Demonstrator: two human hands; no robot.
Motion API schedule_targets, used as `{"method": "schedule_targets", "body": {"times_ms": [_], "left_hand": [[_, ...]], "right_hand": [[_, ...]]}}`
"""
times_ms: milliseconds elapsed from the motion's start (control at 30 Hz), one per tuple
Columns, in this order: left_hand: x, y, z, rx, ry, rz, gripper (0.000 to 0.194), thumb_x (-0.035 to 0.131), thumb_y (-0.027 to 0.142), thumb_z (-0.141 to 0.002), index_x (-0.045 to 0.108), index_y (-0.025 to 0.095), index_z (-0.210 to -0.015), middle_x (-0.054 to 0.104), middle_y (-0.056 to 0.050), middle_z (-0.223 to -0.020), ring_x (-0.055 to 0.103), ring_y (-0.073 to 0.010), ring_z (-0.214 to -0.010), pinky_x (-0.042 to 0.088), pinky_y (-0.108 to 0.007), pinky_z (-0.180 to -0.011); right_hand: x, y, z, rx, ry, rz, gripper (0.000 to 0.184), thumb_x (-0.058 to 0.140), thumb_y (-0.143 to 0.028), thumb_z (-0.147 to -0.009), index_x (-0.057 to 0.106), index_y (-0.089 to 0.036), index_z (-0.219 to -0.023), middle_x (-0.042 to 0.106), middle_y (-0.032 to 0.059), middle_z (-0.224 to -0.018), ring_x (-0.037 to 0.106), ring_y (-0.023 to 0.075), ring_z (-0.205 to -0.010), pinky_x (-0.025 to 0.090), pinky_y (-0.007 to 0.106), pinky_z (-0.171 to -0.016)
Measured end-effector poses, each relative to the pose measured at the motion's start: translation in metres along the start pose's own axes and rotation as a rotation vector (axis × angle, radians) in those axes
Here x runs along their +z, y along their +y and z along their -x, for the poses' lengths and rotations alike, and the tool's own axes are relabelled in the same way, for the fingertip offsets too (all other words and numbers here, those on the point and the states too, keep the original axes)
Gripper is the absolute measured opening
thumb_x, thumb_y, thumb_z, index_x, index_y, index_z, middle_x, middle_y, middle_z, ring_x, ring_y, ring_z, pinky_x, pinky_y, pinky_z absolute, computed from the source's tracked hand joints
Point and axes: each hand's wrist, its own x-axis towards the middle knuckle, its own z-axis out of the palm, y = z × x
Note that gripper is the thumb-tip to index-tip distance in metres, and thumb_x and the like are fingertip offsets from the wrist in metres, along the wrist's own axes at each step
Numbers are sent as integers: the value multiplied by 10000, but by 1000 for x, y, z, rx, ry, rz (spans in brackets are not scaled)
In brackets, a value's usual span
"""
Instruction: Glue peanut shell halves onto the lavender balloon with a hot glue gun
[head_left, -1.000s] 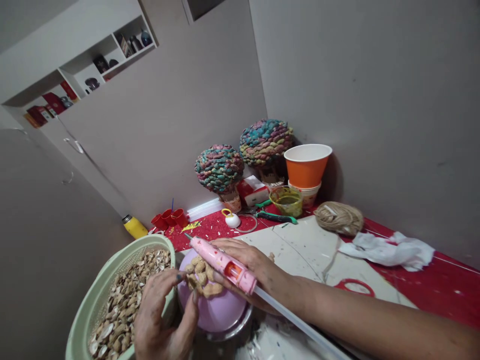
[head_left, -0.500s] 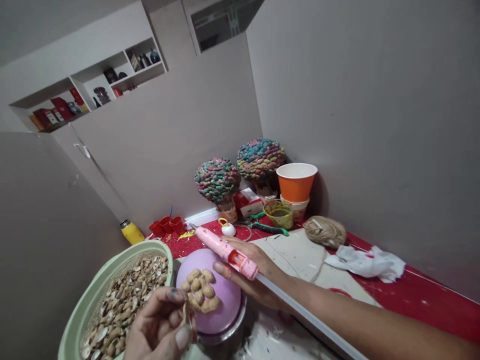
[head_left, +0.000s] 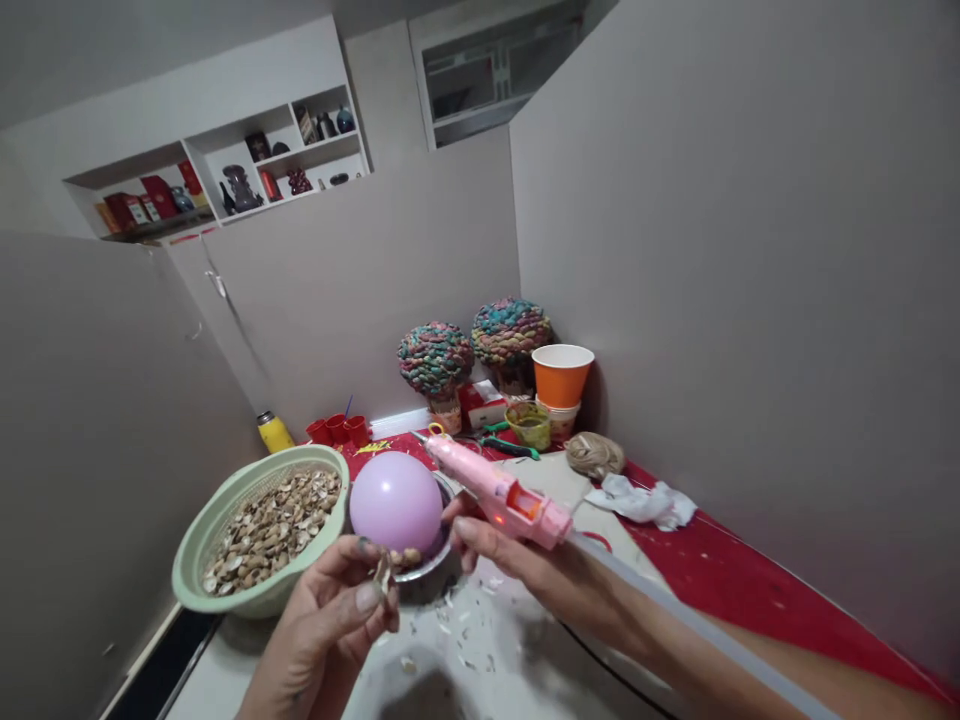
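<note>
My left hand (head_left: 330, 620) pinches a peanut shell (head_left: 384, 575) between thumb and fingertips, just in front of the balloon. The lilac balloon (head_left: 397, 500) rests in a shiny metal bowl (head_left: 427, 570). Several peanut shells (head_left: 405, 558) stick to its lower front, partly hidden by my left fingers. My right hand (head_left: 517, 560) is closed round a pink hot glue gun (head_left: 495, 485), its nozzle pointing up and left behind the balloon. A long whitish glue stick (head_left: 675, 600) runs out of its rear along my forearm.
A green colander (head_left: 187, 570) full of peanut shells stands left. Behind are two colourful ball-topped trees (head_left: 435, 360), an orange paper tub (head_left: 562, 380), pliers (head_left: 514, 447), twine (head_left: 595, 455) and a crumpled tissue (head_left: 645, 502). Shell scraps litter the table (head_left: 450, 680); a black cord (head_left: 607, 665) crosses it.
The balloon has turned, so its shell patch now faces down toward the front. My right hand has moved right, off the balloon's top, with the glue gun. The view has shifted.
</note>
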Motion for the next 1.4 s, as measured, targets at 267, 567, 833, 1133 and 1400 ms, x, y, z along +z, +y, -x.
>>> {"method": "schedule_targets", "body": {"times_ms": [267,567,833,1133,1400], "left_hand": [[19,-21,-1,-182,-212,25,302,867,144,-624,690,182,-865,655,-5,-799,598,-91,-656,512,-216,-656],[18,-34,-27,-273,-328,58,262,862,183,-659,667,147,-831,657,-4,-726,598,-85,-609,516,-214,-613],[0,-49,-40,-399,-385,122,226,840,173,-689,671,130,-833,654,-9,-715,607,-81,-582,548,-217,-597],[-1,-56,-43,-462,-403,191,220,822,139,-700,683,125,-870,681,-26,-720,662,-103,-622,567,-224,-610],[-6,-60,-48,-439,-448,229,263,844,142,-659,662,144,-848,664,-3,-712,643,-99,-610,544,-232,-610]], "right_hand": [[17,-10,23,148,-94,-184,328,666,-512,-823,650,-190,-880,651,33,-778,597,171,-679,529,288,-633],[9,8,20,130,-65,-91,324,658,-521,-827,623,-201,-788,623,24,-715,596,171,-661,514,284,-635],[10,17,22,110,-83,-43,278,610,-438,-877,619,-178,-779,600,4,-675,576,137,-598,506,249,-596],[12,23,29,117,-49,6,272,642,-443,-870,602,-184,-801,595,13,-715,578,151,-633,493,256,-593],[3,28,32,193,12,46,351,619,-495,-874,555,-175,-744,514,-17,-628,448,116,-560,389,231,-537]]}}
